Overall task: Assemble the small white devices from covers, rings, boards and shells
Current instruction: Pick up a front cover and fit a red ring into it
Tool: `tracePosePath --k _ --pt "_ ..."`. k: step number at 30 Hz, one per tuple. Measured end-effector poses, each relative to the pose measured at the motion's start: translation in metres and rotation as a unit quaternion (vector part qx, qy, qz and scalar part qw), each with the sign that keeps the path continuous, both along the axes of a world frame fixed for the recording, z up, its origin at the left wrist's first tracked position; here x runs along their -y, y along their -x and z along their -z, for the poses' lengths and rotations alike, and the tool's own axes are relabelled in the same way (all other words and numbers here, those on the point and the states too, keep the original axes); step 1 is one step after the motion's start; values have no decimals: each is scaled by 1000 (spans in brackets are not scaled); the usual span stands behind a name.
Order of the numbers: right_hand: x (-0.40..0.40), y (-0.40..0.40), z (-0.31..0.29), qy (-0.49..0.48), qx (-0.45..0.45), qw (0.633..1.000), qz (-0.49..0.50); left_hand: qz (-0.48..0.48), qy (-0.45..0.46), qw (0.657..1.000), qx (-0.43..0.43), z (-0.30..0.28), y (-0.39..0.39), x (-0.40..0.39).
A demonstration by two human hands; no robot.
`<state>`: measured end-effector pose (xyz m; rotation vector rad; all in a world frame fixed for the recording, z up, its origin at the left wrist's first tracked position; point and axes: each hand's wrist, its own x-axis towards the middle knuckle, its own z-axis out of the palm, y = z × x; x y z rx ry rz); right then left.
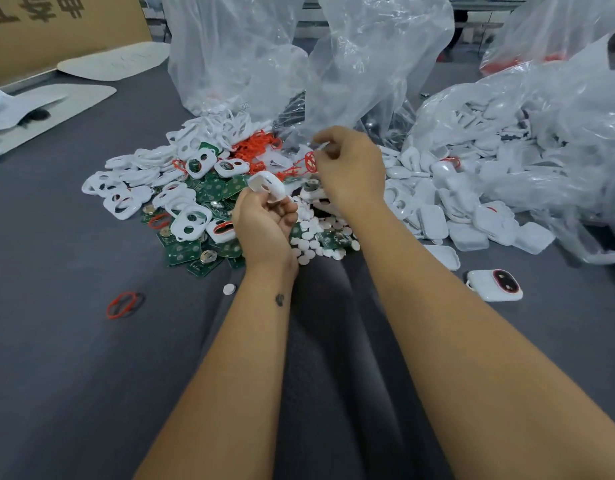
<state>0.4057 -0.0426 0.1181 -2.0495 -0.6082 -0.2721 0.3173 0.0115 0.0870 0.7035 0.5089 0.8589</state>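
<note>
Above the parts pile point(209, 202), left hand point(264, 223) clamps a white cover point(268, 184) by its edges; light, stiff plastic. Right hand point(351, 168) pinches a floppy red ring point(310, 160); hold its rim.

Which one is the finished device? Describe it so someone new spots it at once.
Start at the heap of plain white shells spilling from the plastic bag on the right. Come toward the camera onto the bare grey table: the finished device lies there alone. Unlike the shells, its face has a red-ringed dark window.
</note>
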Motion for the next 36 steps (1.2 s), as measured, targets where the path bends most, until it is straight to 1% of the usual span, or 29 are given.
tracePosePath --k 2,4,8,10,14,18,19,21,24,26,29,31,34,36 --pt "14 2 -2 -61 -29 998 7 3 -19 1000 -7 0 2 1" --pt "31 5 0 -103 -62 993 12 8 -57 998 -22 -1 3 4" --pt "63 21 8 -154 -127 980 21 13 -173 983 -64 -6 4 9" --pt "78 30 15 -162 -142 976 23 17 -205 976 -77 -9 4 14" --pt "101 44 26 -176 -177 968 28 44 -223 969 -95 -13 3 33" --pt "112 55 31 -202 -197 959 25 106 -185 971 -108 -12 -1 60" --pt "115 56 33 -190 -181 964 35 107 -187 969 -120 -9 -2 65" --pt "121 56 36 -134 -136 979 67 82 -224 959 -155 -3 -2 72" --pt "127 54 37 -61 -95 990 83 68 -251 954 -152 4 3 73" --pt "129 53 36 -55 -96 992 62 75 -270 950 -137 7 7 71" --pt "129 57 32 -71 -129 989 -19 66 -296 944 -132 8 11 72" --pt "129 61 33 -16 -107 993 -54 51 -294 945 -133 8 11 71" --pt "129 65 36 93 -46 992 -69 40 -282 948 -138 8 11 70" --pt "130 66 33 114 -54 989 -74 48 -265 954 -131 7 11 69"
